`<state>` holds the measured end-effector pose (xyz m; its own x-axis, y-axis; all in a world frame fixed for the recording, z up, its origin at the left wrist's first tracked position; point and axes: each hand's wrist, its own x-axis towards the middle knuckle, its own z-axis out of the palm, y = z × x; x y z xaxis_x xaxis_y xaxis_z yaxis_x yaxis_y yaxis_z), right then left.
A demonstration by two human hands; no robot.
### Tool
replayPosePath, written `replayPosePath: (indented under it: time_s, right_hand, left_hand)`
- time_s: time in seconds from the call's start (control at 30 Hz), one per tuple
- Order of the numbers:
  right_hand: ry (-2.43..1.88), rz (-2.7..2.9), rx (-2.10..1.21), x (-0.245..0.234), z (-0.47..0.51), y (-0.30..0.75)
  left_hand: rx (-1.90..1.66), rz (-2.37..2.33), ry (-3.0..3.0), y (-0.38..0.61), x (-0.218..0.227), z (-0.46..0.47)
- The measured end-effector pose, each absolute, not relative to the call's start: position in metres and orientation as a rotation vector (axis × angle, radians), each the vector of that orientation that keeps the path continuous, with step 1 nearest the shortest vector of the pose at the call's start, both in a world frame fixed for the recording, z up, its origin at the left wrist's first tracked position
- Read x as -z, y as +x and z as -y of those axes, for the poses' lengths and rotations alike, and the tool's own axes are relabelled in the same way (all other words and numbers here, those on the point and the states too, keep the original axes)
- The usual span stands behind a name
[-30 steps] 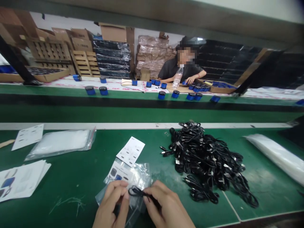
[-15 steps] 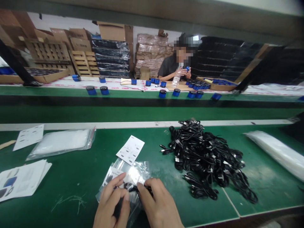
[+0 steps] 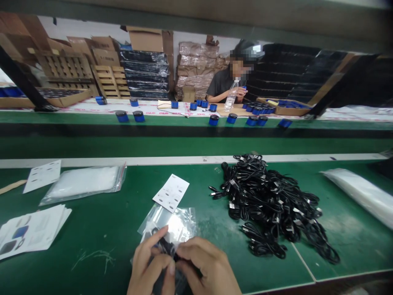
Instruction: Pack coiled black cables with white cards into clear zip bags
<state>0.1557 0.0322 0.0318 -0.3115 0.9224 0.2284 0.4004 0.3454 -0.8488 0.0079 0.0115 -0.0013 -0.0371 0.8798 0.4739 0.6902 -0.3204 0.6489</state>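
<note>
Both my hands meet at the near edge of the green table. My left hand (image 3: 150,266) pinches the mouth of a small clear plastic bag (image 3: 173,223) that has a printed leaflet inside. My right hand (image 3: 205,268) is closed on a coiled black cable (image 3: 167,248) that sits at the bag's opening, partly inside it. A loose white leaflet (image 3: 171,192) lies just beyond the bag. A big heap of coiled black cables (image 3: 270,205) lies to the right of my hands.
A stack of clear zip bags (image 3: 86,184), a single leaflet (image 3: 43,176) and a pile of printed leaflets (image 3: 30,231) lie at the left. More plastic bags (image 3: 359,194) lie at the right. Blue round speakers (image 3: 130,116) stand beyond. A person (image 3: 229,84) sits opposite, holding a bottle.
My right hand has pushed the black cable down from above the bag into its mouth, and both hands have closed in together. The person opposite has lifted a bottle.
</note>
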Motion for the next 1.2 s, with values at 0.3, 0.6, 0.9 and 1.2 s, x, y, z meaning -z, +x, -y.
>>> replayPosePath:
  time_s: [0.3, 0.6, 0.9, 1.2]
  right_hand:
    - [-1.360, 1.337, -1.330, -0.015, -0.041, 0.138]
    - [-1.119, 1.660, -1.248, -0.037, -0.052, 0.144]
    - [-1.205, 1.532, -1.343, -0.033, -0.048, 0.134]
    - [-1.122, 1.543, -1.237, -0.038, -0.054, 0.136]
  left_hand:
    - [-1.338, -1.661, 2.114, 0.014, 0.002, -0.010]
    - [-0.779, -1.583, 2.217, -0.037, -0.035, -0.042]
    - [-0.910, -1.530, 1.520, -0.033, -0.055, -0.045]
    - [-0.912, -1.481, 1.175, -0.035, -0.053, -0.040]
